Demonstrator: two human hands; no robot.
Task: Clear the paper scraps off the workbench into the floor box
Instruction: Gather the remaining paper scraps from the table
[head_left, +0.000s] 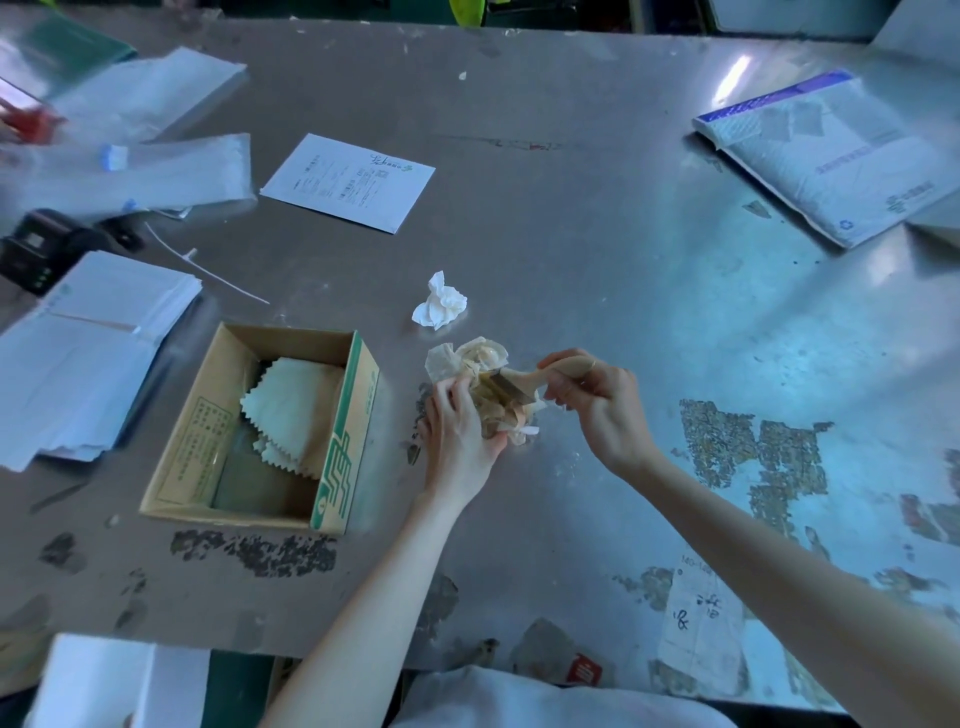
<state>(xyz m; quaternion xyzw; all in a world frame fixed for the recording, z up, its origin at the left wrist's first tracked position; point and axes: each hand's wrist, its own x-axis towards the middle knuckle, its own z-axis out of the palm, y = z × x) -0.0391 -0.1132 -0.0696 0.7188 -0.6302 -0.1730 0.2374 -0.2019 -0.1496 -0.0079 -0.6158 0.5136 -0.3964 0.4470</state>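
Right now your left hand curls around a wad of beige paper scraps toward the near edge of the tabletop, while your right hand grips a wooden brush whose bristles touch the wad. A white crumpled scrap lies just beyond, and an open cardboard box sits beside your left hand.

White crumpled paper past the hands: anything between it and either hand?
Only the tan scrap wad, which the left hand grips and the brush in the right hand touches. The wad sits just short of the white crumpled paper, with only a strip of bare workbench between them.
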